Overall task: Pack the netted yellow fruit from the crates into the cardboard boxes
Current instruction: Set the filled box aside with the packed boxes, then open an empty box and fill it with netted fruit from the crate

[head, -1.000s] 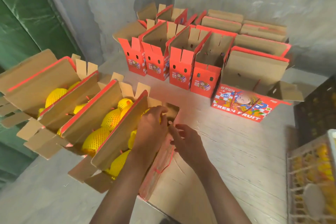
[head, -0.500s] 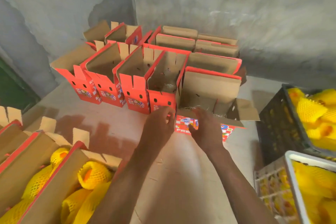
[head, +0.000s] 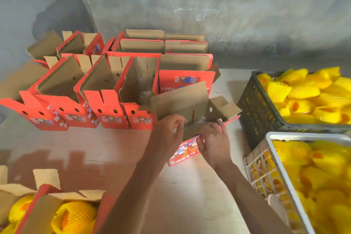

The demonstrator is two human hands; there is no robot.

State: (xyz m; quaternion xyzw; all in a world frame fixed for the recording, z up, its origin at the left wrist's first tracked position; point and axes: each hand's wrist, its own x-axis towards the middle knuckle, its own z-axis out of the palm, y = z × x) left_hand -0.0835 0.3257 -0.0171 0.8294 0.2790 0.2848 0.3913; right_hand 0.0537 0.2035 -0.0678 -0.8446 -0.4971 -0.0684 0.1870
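Grey concrete wall behind, both my left hand [head: 168, 131] and right hand [head: 213, 141] pinching the empty box [head: 182, 106] mid-frame by its rim, probably to drag it nearer the crates [head: 254, 108] at right.

Two hands: left hand [head: 167, 133] and right hand [head: 213, 143]. Two fruit crates at right: one black plastic lattice crate [head: 256, 108] and one white plastic lattice crate [head: 266, 169], each heaped with yellow fruit in foam netting [head: 303, 97], too many and too blurred to count. Four open red-and-brown cardboard boxes [head: 108, 110] in the front row; one more [head: 182, 154] at the hands; those behind overlap, number unclear. At least two filled boxes [head: 43, 205] at lower left.
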